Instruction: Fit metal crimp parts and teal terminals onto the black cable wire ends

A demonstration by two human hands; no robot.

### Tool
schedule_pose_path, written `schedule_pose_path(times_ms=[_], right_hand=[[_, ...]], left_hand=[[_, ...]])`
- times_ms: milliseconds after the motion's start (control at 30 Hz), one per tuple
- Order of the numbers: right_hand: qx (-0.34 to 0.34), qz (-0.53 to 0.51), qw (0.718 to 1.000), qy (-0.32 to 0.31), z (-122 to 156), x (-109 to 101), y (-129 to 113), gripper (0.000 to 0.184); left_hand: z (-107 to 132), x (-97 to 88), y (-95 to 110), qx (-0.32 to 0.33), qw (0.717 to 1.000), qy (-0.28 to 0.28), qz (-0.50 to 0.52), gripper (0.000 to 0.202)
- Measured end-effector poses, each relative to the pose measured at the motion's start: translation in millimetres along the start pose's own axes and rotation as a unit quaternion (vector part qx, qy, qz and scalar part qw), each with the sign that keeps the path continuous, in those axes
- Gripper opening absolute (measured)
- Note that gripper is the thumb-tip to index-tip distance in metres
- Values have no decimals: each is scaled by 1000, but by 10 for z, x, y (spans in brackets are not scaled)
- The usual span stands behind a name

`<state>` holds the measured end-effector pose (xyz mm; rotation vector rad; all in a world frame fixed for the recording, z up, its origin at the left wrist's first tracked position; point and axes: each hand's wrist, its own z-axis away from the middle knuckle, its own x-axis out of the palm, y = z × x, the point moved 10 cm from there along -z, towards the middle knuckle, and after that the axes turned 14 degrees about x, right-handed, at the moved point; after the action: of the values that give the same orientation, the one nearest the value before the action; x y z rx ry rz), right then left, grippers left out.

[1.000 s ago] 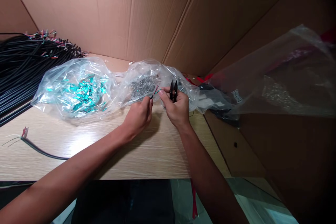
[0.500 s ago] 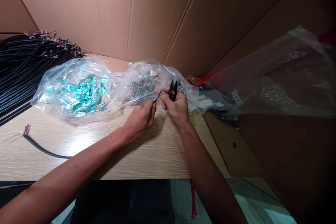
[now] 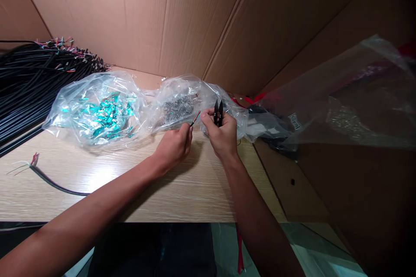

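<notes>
My left hand (image 3: 173,146) is closed, pinching the end of a thin black cable (image 3: 194,119) whose red and green inner wires stick out toward the right. My right hand (image 3: 221,135) is closed round small black snips (image 3: 218,112), blades pointing up and together, and its thumb and forefinger touch the coloured wire tips. Both hands hover over the wooden table (image 3: 130,181), just in front of a clear bag of small metal parts (image 3: 177,106).
A clear bag of teal pieces (image 3: 100,112) lies to the left. A thick bundle of black cables (image 3: 29,78) runs along the far left. One loose cable with stripped ends (image 3: 35,166) lies on the table. Cardboard walls stand behind; a large clear bag (image 3: 351,95) is at right.
The snips' blades, slightly apart half a second ago, are now together. Both hands have shifted only a little, staying at the wire ends.
</notes>
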<state>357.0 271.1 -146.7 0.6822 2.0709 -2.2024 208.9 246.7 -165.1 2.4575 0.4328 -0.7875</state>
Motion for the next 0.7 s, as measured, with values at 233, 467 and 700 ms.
schedule_pose_path(times_ms=[233,467,700], right_hand=[[-10,35,999,11,45,-4,-73,91],[-28,60,998,-9,199,128,-109,88],[-17,37,998,-39,77,107,-49,93]], left_hand=[[-2,15,-35,-22,1000,-3,15,30],[-57,-170,-115,-91,976,70,185,34],[-77,-75,-195,-165,894,56,413,41]])
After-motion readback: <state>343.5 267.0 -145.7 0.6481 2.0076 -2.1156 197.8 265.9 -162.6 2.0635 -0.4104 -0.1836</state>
